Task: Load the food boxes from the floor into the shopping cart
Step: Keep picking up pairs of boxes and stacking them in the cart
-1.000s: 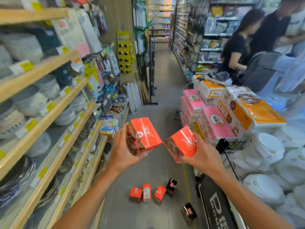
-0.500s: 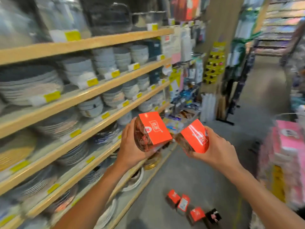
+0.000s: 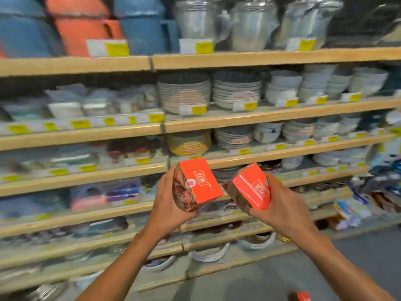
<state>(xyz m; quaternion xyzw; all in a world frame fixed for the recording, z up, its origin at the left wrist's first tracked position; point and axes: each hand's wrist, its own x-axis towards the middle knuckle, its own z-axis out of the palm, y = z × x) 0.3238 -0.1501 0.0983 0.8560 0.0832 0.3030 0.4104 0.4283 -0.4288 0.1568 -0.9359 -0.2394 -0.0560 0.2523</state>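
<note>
Head view: I have one orange box in each hand, both held up at chest height in front of the shelves point(image 3: 260, 118) of plates and bowls. My left hand point(image 3: 168, 205) cups the left box point(image 3: 198, 183) from below and from its outer side, fingers wrapped round the printed brown face, thumb side hidden behind it. My right hand point(image 3: 282, 205) clasps the right box point(image 3: 249, 187) from its right and underneath, fingers curled over the far edge. Both grips are closed firmly on their boxes; neither hand has a finger free.

The boxes tilt toward each other, their long axes leaning inward like a shallow roof. Their near lower corners come close, but I cannot tell whether they touch.

What matters for the next move is the cart, and it is not in sight here: only shelving ahead and grey floor point(image 3: 358, 257) low on the right. I judge I must turn until the cart comes into view before either box can go in; which hand will be nearer I cannot say yet.

One more orange box point(image 3: 300, 297) lies on the floor at the bottom edge, right of my right forearm, so loading is not finished.
</note>
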